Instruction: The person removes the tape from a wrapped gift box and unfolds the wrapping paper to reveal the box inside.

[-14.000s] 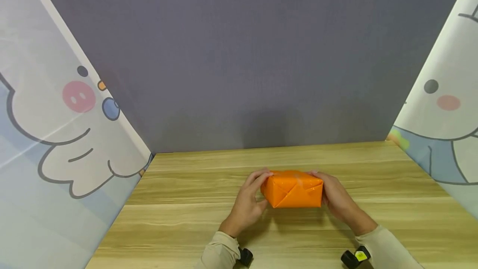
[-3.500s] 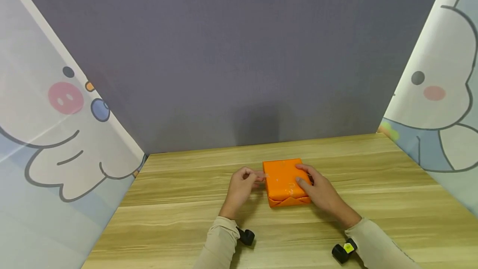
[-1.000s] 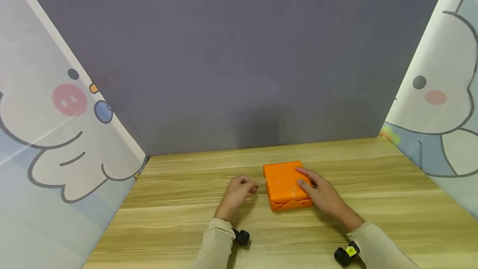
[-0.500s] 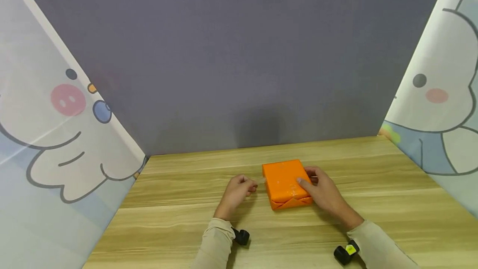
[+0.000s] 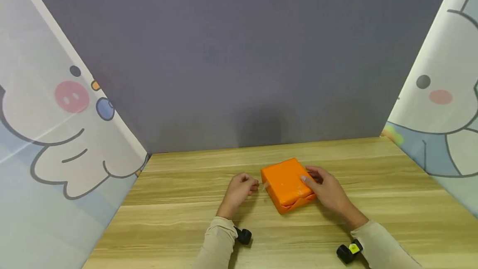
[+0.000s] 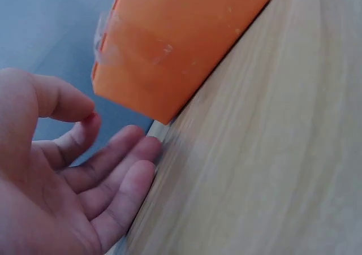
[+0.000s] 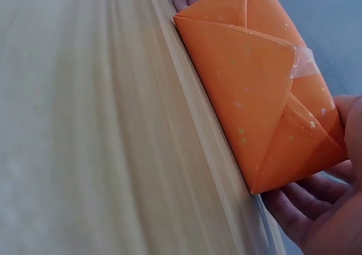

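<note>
A box wrapped in shiny orange paper (image 5: 287, 182) lies at an angle on the table. My right hand (image 5: 330, 192) grips its right side, thumb on the top face and fingers along the side. A strip of clear tape (image 5: 265, 186) stands partly loose at the left edge, and in the left wrist view the tape (image 6: 106, 40) wrinkles over the box's edge. Just left of it hovers my left hand (image 5: 239, 190), thumb and index finger tips together, other fingers loosely bent, apart from the tape. Folded flaps and another tape piece (image 7: 304, 61) show on the near end.
The wood-grain table (image 5: 179, 219) reaches back to a grey panel (image 5: 239, 61). Cartoon-printed sheets stand at the left (image 5: 56, 144) and right (image 5: 437, 119). Black wrist cameras sit on both forearms.
Both hands held the box 14 seconds ago. Later the left fingers pinched the tape at its left edge; now they are off it. The box has turned counter-clockwise within the last half second.
</note>
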Available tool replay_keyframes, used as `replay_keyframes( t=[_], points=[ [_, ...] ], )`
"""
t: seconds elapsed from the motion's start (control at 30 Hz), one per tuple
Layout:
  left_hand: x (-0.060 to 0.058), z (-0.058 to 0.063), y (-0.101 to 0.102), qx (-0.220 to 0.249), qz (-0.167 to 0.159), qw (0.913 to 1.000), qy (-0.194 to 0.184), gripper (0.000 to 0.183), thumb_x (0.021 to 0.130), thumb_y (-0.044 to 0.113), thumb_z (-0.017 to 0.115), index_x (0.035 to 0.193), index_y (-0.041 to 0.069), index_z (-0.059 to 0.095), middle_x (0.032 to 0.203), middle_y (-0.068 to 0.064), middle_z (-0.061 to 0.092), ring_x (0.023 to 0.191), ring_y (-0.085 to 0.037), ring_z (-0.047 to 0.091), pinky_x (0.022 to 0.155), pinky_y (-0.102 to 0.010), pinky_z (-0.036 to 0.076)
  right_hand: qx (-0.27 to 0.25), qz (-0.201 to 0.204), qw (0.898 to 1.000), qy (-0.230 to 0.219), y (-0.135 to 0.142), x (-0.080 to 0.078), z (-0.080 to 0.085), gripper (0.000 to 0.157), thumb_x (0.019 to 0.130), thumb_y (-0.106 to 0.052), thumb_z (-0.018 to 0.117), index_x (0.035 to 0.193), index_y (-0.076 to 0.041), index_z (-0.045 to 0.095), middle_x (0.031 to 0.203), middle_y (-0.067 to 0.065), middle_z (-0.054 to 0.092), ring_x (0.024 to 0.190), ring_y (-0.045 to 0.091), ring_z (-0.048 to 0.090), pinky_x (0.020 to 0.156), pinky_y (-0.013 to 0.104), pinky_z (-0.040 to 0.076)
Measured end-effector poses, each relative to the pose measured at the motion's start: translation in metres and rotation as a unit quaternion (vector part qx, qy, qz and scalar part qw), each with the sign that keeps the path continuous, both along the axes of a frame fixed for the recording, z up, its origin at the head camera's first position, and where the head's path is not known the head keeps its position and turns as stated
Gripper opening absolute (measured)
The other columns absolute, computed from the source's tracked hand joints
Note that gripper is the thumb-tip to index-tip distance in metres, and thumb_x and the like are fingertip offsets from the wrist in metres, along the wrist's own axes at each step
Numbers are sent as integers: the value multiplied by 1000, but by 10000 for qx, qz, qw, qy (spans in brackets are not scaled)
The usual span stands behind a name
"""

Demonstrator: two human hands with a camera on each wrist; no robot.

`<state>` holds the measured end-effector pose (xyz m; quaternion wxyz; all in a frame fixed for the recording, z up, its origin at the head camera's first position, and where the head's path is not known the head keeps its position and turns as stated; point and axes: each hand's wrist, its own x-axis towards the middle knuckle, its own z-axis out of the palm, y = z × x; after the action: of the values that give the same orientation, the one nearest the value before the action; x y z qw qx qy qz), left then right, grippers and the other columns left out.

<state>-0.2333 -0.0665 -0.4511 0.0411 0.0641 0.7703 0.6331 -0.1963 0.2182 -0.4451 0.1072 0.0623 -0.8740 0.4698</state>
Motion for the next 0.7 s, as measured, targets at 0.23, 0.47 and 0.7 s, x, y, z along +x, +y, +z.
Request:
replay_keyframes(
  t=[0.23, 0.47, 0.7],
  points=[
    [1, 0, 6, 131, 63, 9994, 313, 24, 99, 21, 63, 111, 0, 67, 110, -15, 68, 100, -32, 67, 79, -44, 57, -205, 35, 9998, 5, 1, -1, 0, 43, 99, -36, 65, 125, -2, 64, 116, 11, 68, 98, 21, 63, 82, 24, 51],
    [4, 1, 9, -394, -631, 9962, 443, 49, 98, 37, 65, 136, 5, 60, 124, -5, 65, 110, -21, 62, 85, -40, 56, -451, 224, 9986, -188, 2, 0, 0, 47, 99, -39, 63, 131, -5, 65, 118, 11, 69, 92, 17, 64, 78, 26, 52],
    [7, 3, 9, -797, -776, 9918, 634, 41, 96, 37, 68, 128, 11, 66, 115, -1, 66, 104, -18, 62, 84, -35, 53, 26, -145, 9996, -246, 1, 2, 2, 51, 103, -44, 54, 131, -4, 64, 117, 11, 68, 96, 19, 63, 86, 35, 51]
  ],
)
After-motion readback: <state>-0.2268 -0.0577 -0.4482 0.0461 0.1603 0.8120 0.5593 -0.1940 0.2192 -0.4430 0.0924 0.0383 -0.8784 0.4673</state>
